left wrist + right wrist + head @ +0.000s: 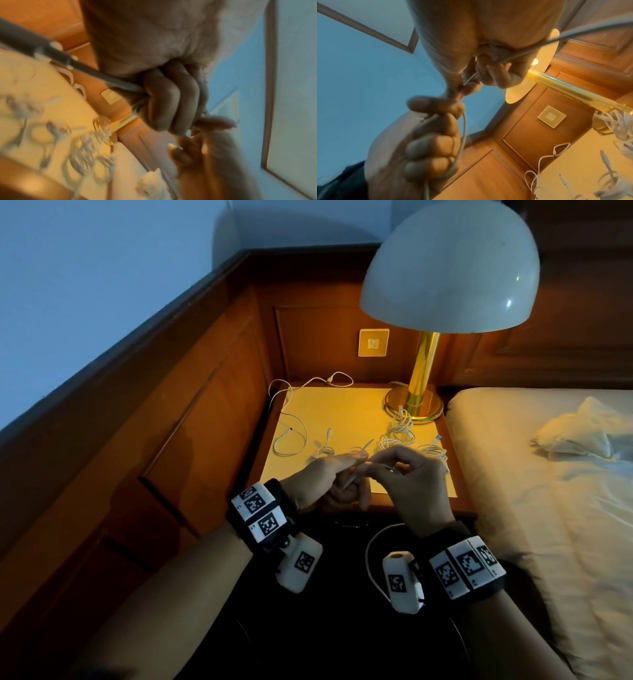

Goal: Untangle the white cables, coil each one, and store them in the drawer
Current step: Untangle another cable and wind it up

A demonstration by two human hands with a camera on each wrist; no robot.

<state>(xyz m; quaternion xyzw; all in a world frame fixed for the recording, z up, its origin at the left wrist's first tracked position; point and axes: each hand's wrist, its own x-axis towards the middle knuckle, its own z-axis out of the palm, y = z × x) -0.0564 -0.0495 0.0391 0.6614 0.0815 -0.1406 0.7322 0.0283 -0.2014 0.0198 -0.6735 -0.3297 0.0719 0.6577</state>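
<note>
Thin white cable [462,136] held between both hands above the front edge of the yellow-topped wooden bedside worktop [342,409]. Left hand [322,481] has fingers curled round it, index extended; right hand [407,477] pinches the strand at thumb and fingertip. A loop of it hangs below the right wrist. More white cables on the worktop: one loose long cable [291,419] at the left and back edge, several small coiled bundles [400,426] near the brass lamp with white dome shade [448,268]. Bed [548,508] on the right.
</note>
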